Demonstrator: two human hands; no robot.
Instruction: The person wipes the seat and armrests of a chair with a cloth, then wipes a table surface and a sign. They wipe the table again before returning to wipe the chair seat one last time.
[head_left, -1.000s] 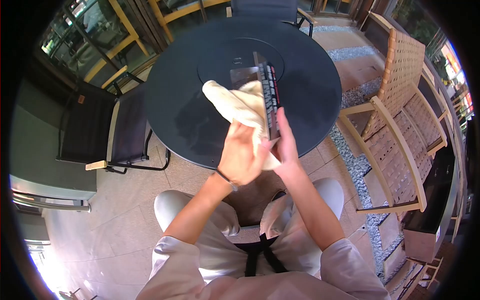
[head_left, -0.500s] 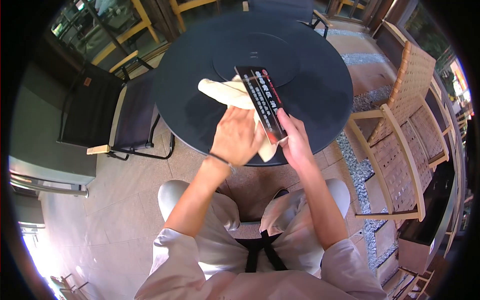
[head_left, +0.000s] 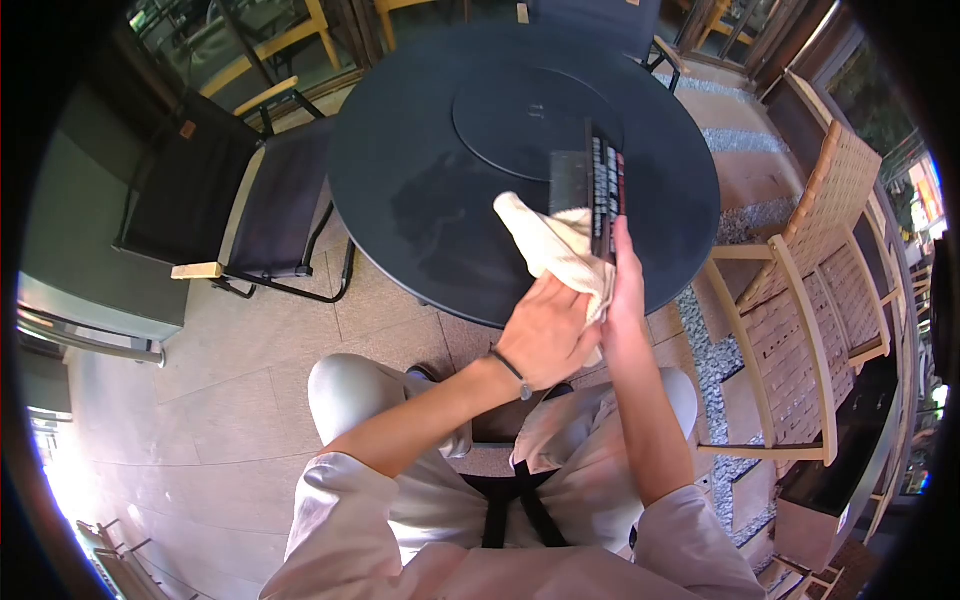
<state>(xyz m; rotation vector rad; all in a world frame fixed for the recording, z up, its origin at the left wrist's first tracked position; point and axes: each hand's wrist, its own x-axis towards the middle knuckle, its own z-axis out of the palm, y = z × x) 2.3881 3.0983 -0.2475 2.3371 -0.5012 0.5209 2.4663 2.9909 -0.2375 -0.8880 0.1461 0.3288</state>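
Observation:
My right hand (head_left: 624, 295) grips the lower end of a black table sign (head_left: 605, 190) with white and red lettering. The sign is turned nearly edge-on to me, and a see-through panel (head_left: 570, 182) shows on its left side. My left hand (head_left: 548, 330) is closed on a cream cloth (head_left: 555, 245), pressed near the sign's lower end. One end of the cloth sticks out up and to the left. Both hands are close together over the near edge of the round black table (head_left: 400, 190).
A black folding chair (head_left: 285, 190) with wooden armrests stands at the left. To the right is a woven chair (head_left: 800, 290) with a light wooden frame. Another dark chair (head_left: 600, 22) is behind the table. My knees are below the table's front edge.
Both hands have moved right with the sign and cloth. The sign has turned from facing me to nearly edge-on, and my left hand has shifted lower along it.

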